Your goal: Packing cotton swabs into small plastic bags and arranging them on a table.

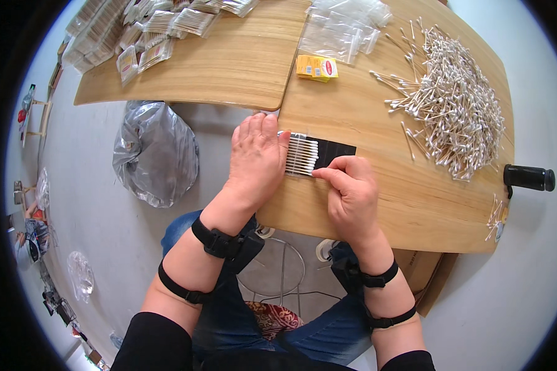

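A row of white-tipped cotton swabs (pixel 300 156) lies side by side, partly in a clear plastic bag, near the table's front edge. Under their right ends is a flat black strip (pixel 337 150). My left hand (pixel 258 151) rests flat with its fingers stretched out, its thumb side over the left end of the row and hiding that part. My right hand (pixel 354 188) pinches at the tip of the nearest swab in the row, thumb and forefinger closed.
A large heap of loose swabs (pixel 458 105) covers the table's right side. Yellow cards (pixel 316 67) and clear bags (pixel 337 37) lie beyond my hands. Filled packets (pixel 158 28) are piled far left. A grey plastic sack (pixel 155 154) stands left, and a black cylinder (pixel 529 178) juts past the right edge.
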Motion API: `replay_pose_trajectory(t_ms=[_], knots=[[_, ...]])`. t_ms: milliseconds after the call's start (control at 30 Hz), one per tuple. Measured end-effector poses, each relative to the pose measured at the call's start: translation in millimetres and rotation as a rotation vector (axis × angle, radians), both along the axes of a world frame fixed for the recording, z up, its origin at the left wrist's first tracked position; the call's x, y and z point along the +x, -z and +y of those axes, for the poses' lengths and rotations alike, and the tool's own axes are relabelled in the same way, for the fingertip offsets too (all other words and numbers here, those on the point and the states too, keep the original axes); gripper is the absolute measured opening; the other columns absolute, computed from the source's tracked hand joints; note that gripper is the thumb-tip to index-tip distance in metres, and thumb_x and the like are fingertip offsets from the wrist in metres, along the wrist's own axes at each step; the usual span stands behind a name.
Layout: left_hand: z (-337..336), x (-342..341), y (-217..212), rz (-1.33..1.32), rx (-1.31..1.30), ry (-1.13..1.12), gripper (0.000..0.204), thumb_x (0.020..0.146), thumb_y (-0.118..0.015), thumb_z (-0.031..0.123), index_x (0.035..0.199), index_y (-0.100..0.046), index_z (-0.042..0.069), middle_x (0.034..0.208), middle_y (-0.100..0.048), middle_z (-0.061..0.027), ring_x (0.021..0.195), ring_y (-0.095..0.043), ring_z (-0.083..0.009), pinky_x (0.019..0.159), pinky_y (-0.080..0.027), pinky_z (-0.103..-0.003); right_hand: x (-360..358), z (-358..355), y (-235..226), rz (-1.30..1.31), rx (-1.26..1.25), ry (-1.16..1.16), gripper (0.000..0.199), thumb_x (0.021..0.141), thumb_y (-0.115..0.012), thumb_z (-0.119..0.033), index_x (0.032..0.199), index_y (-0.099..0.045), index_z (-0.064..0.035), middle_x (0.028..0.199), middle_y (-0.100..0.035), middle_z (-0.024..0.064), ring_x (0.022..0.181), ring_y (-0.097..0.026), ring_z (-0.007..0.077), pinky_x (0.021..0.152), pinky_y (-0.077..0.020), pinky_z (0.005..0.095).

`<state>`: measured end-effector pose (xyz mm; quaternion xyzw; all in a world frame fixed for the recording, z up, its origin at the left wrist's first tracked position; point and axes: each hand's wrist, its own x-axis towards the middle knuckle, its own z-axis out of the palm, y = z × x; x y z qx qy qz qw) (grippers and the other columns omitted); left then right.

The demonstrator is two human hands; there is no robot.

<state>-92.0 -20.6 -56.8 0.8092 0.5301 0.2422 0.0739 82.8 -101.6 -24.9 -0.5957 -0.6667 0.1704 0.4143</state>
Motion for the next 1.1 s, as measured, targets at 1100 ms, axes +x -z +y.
replay_pose_trajectory(t_ms=[1100], knots=[[0.4, -0.4, 0.7, -0.034, 0.008, 0.021, 0.031, 0.103, -0.055, 0.02, 0.122, -0.053, -0.004, 0.117, -0.06, -0.0246, 0.115, -0.056, -0.0424, 0.103, -0.043, -0.05, -5.5, 5.0, -0.2, -0.051, -0.008, 0.045, 0.03, 0.072, -0.062, 0.007, 0.095, -0.075, -0.0048, 0.088, -0.063, 0.0097, 0.084, -0.059, 0.0296, 0.075, -0.0487, 0.0405]])
